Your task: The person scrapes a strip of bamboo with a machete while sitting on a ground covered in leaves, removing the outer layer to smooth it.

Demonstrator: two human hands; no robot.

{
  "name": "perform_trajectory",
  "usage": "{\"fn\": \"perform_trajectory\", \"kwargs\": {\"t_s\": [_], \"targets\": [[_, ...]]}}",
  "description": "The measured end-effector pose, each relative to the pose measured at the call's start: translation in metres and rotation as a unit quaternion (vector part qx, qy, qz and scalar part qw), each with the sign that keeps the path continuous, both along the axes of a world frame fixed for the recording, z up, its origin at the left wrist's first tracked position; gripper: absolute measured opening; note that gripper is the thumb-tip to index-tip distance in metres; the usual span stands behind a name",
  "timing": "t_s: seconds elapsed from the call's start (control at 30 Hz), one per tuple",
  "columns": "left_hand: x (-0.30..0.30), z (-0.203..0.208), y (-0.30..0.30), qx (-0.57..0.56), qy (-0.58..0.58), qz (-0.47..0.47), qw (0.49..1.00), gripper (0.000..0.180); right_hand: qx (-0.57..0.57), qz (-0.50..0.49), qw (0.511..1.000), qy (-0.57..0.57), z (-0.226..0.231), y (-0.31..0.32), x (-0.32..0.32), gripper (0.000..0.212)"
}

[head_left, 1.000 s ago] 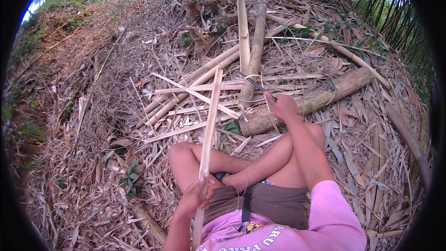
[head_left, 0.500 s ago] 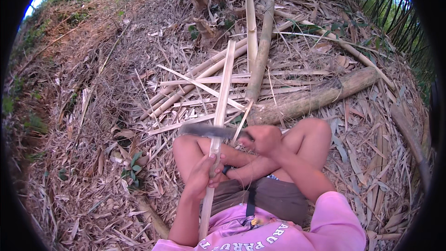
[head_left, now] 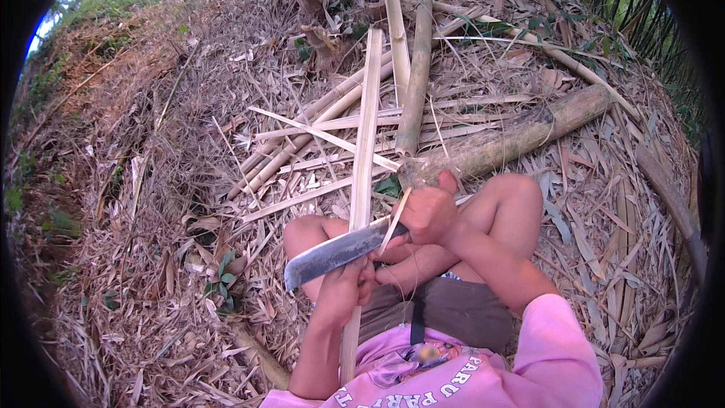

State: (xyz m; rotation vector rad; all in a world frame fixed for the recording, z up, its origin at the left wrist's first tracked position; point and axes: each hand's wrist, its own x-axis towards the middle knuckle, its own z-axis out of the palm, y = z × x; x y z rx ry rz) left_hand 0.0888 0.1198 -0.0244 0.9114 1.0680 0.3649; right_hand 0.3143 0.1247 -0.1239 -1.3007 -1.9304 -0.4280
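A long, pale bamboo strip (head_left: pixel 367 117) runs from my lap out over the ground. My left hand (head_left: pixel 343 292) is closed around its lower part, just below the blade. In my right hand (head_left: pixel 427 215) is the handle of a machete (head_left: pixel 332 255), whose broad dark blade points left and lies across the strip close above my left fingers. Whether the edge bites into the strip cannot be seen. A thin bamboo sliver (head_left: pixel 397 215) stands up beside my right hand. My crossed legs (head_left: pixel 491 215) are under both forearms.
Past my knees lie a thick bamboo log (head_left: pixel 521 140), a slimmer bamboo pole (head_left: pixel 416 75) and several split strips (head_left: pixel 317 136) crossing one another. Dry leaves cover the ground. A stump (head_left: pixel 321 41) stands farther off; another pole (head_left: pixel 668 200) lies at the right.
The machete has come nearer to me along the strip, its blade now tilted down to the left. My right thumb is now raised. The strip reaches farther away from me.
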Motion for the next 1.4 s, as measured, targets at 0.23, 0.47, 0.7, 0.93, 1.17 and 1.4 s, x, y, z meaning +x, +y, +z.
{"fn": "perform_trajectory", "kwargs": {"t_s": [0.23, 0.47, 0.7, 0.93, 1.17, 1.4], "targets": [[-0.025, 0.012, -0.009, -0.029, 0.016, 0.042, 0.999, 0.029, -0.132, -0.15, 0.976, 0.09, -0.003, 0.006, 0.042, 0.053], [-0.027, 0.01, -0.023, -0.063, -0.034, -0.04, 0.997, 0.025, -0.081, -0.15, 0.985, -0.035, 0.002, 0.01, 0.038, 0.053], [-0.04, 0.005, -0.027, -0.142, -0.061, -0.007, 0.988, 0.023, -0.115, -0.074, 0.991, 0.01, 0.02, 0.014, 0.021, 0.057], [-0.063, 0.01, -0.046, -0.11, 0.01, -0.022, 0.994, 0.021, -0.121, -0.158, 0.98, 0.024, -0.017, 0.053, 0.105, 0.053], [-0.074, 0.049, -0.065, -0.059, 0.064, -0.016, 0.996, 0.028, -0.066, -0.146, 0.987, -0.013, -0.016, 0.048, 0.114, 0.051], [-0.076, 0.039, -0.061, -0.014, 0.063, -0.038, 0.997, 0.023, -0.163, -0.155, 0.974, -0.028, 0.034, 0.034, 0.066, 0.056]]}}
